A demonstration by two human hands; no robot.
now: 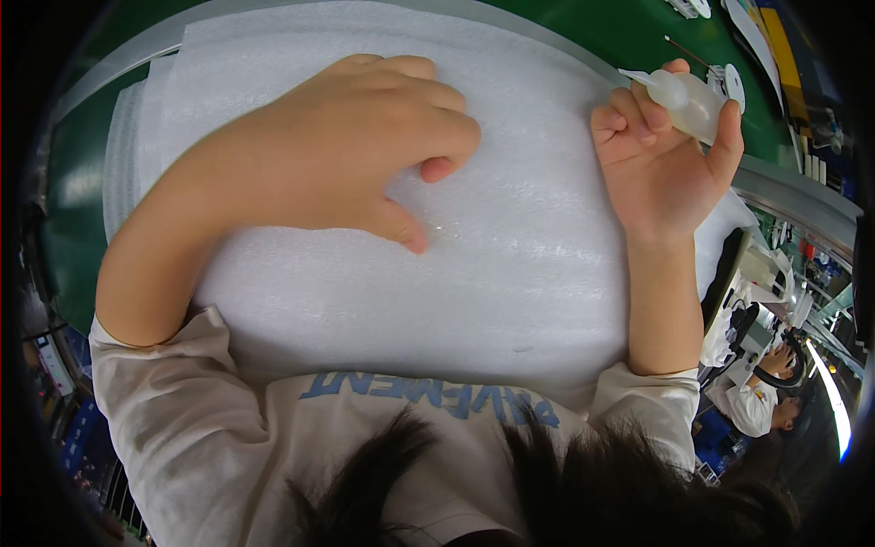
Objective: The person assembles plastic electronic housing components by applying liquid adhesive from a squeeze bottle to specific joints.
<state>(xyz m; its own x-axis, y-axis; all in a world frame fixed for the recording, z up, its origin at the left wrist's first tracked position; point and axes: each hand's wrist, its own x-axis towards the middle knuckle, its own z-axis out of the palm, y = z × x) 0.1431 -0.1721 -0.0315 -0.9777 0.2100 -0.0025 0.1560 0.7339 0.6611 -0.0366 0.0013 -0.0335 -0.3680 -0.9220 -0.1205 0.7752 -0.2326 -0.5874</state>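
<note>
White foam sheeting (510, 273) lies in a stack in front of me. Over its left middle hovers or rests my left hand (383, 137), palm down, its fingers curled and the thumb well apart from them; I see nothing between them. Beside the thumb, tiny shiny specks (447, 230) glint on the sheet, too small to make out. At the right edge of the foam, my right hand (661, 164) is turned palm up, gripping a small translucent squeeze bottle (697, 105). The bottle is tilted, with its thin nozzle pointing left.
Behind the bottle, a white round part (734, 88) and a thin stick lie on the green work surface (583, 25). A grey metal rim (802, 187) borders the work area. Further right, another person (752, 406) sits among equipment and a bright light strip (829, 401).
</note>
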